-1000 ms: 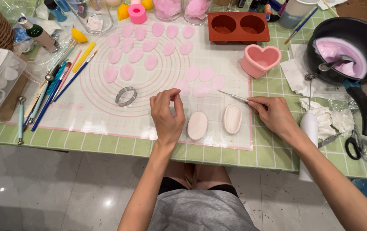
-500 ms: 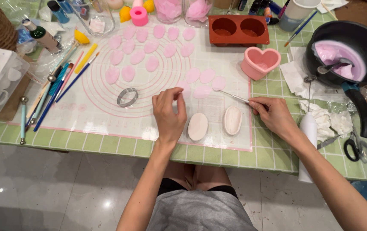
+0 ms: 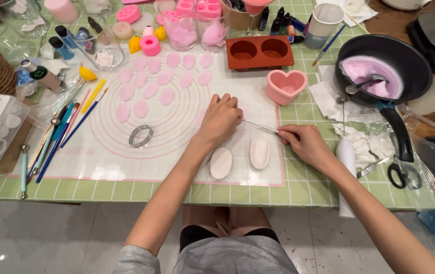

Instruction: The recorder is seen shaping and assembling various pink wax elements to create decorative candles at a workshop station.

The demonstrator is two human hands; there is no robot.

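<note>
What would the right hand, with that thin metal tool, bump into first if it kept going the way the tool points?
Probably the left hand: the thin metal tool in the right hand points left at its fingers, and its tip already seems to reach them.

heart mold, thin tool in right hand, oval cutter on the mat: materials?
Heart mold: likely silicone; matte pink, thick soft-looking walls.
Thin tool in right hand: looks like metal; slim, silvery glint.
Oval cutter: probably metal; thin grey shiny band.
</note>
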